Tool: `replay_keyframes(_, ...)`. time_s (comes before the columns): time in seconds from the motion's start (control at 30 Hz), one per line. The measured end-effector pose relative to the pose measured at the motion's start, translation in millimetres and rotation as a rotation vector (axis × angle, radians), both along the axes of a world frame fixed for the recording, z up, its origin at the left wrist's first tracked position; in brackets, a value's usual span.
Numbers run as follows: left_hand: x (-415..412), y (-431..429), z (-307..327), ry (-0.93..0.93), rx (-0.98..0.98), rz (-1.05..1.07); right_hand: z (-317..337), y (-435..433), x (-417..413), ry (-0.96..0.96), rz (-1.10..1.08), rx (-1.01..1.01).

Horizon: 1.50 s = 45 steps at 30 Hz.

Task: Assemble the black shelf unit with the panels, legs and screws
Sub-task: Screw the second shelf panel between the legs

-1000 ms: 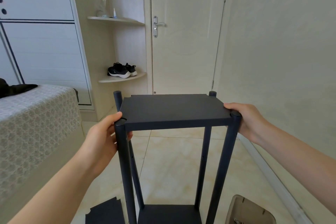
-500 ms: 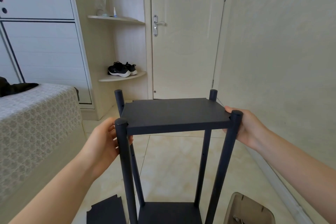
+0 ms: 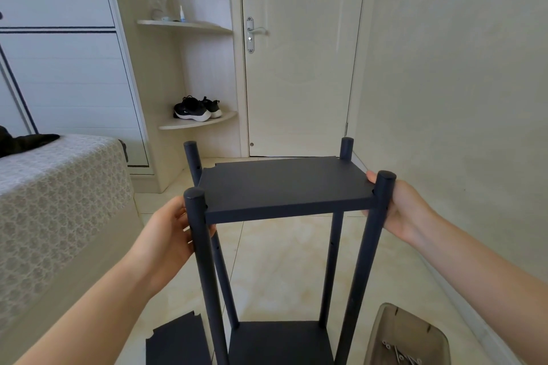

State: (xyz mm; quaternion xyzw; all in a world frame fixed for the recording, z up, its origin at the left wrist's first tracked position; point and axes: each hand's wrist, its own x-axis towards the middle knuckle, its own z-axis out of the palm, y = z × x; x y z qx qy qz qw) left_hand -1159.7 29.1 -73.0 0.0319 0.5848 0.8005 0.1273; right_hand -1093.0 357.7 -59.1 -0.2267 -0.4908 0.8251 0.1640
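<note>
Panel (image 3: 284,184) down a notch since a second ago, tops of all four legs (image 3: 346,147) now poking above it. Nearest: spare board (image 3: 175,341) flat on floor at left, bottom shelf (image 3: 278,341) between legs, tray (image 3: 394,323) with screws (image 3: 400,356) at right. Left hand (image 3: 166,234) curled on panel's left edge, fingers hidden behind front-left leg (image 3: 204,261). Right hand (image 3: 406,207) pinching right edge, thumb on top, fingers under, beside front-right leg (image 3: 367,246). Beyond: shoes (image 3: 195,108), closed door (image 3: 299,68).

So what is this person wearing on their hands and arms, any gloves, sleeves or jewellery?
Nothing that shows. The left hand and the right hand are bare, with no gloves, and no rings on the parts in view. Both forearms are uncovered to the picture's edge: no sleeve, cuff, watch or bracelet appears.
</note>
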Motion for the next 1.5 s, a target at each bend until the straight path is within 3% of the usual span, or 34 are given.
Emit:
replay_keyframes(0.27, -4.1, 7.0, -3.2, -0.055, 0.009, 0.077, -6.0, -2.7, -2.8, -0.020, -0.137, 0.016)
replay_keyframes(0.7, -3.9, 8.2, -3.9, -0.050, 0.024, 0.066, 0.4, 1.4, 1.6, -0.043, 0.015, -0.011)
replay_keyframes(1.33, -4.5, 10.1, -2.2, -0.074, 0.016, 0.076, -1.5, -3.3, 7.3, -0.076, -0.012, -0.044)
replay_keyframes(1.5, -3.5, 11.8, -7.3, -0.042, -0.065, 0.073, -1.5, -5.4, 9.0, -0.103, -0.040, -0.044)
